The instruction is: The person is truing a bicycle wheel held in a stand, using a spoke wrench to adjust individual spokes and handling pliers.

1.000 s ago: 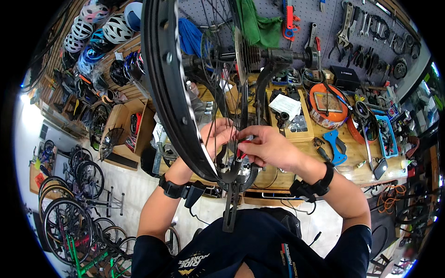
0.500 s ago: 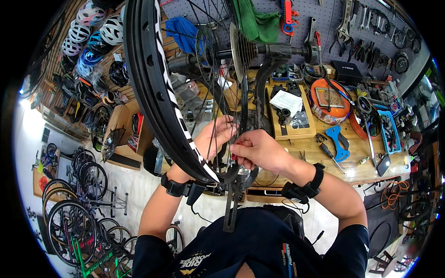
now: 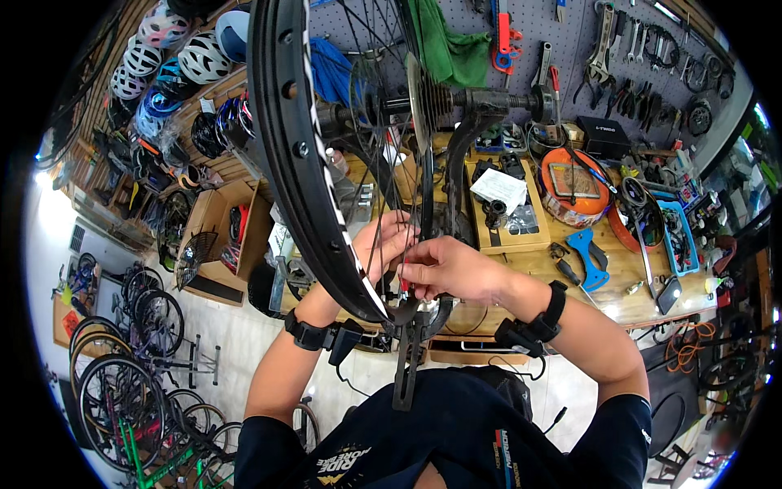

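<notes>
A bicycle wheel with a black rim (image 3: 287,151), thin spokes and a cassette (image 3: 432,99) stands upright in a dark truing stand (image 3: 464,147). My right hand (image 3: 446,269) is closed, thumb and fingers pinching a small red spoke wrench (image 3: 404,285) by the spokes at the near, lower part of the rim. Most of the wrench is hidden by the fingers. Among the spokes just left of it, my left hand (image 3: 379,251) has its fingers curled and closed at a spoke; the rim partly covers its wrist.
On the wooden bench (image 3: 529,281) are an open cardboard box (image 3: 513,236) of parts, an orange round tin (image 3: 574,200), a blue-handled tool (image 3: 588,259), a screwdriver (image 3: 564,259) and a phone (image 3: 668,295). Tools hang on the pegboard (image 3: 562,106). Helmets (image 3: 204,57) and bicycles (image 3: 130,391) are at left.
The view has shifted a little, so the rim sits further right and looks narrower. My right hand has turned slightly at the red wrench; both hands stay at the same part of the wheel.
</notes>
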A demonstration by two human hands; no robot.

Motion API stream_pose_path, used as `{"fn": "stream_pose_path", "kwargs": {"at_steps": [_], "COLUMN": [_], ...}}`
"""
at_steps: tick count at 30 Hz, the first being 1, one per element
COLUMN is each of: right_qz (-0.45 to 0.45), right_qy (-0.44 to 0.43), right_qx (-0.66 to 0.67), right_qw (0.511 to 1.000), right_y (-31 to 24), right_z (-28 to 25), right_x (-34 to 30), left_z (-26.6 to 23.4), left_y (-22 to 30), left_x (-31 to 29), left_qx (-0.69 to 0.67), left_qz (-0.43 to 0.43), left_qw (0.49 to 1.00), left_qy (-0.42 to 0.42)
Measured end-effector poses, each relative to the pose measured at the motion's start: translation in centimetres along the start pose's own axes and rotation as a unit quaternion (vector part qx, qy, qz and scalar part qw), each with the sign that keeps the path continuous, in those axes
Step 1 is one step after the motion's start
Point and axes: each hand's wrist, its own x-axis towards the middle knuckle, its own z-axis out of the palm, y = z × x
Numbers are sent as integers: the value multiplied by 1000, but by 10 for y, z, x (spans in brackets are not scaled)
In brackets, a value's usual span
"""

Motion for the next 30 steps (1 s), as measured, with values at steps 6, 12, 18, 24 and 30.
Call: {"fn": "stream_pose_path", "kwargs": {"at_steps": [6, 12, 18, 24, 30], "right_qz": [34, -143, -104, 67, 33], "right_qy": [25, 152, 227, -100, -235], "right_qx": [-68, -175, -435, -17, 198], "right_qw": [997, 962, 865, 993, 951], "right_y": [-19, 6, 3, -13, -13], "right_z": [6, 20, 33, 7, -6], "right_x": [-1, 10, 19, 16, -1], "left_z": [-8, -8, -8, -6, -5], "left_y": [10, -2, 9, 14, 39], "left_x": [2, 7, 2, -1, -8], "left_qx": [17, -48, -14, -20, -14], "left_qz": [-21, -55, -89, -60, -67], "left_qw": [999, 997, 996, 998, 998], "left_qy": [-32, -10, 25, 29, 9]}}
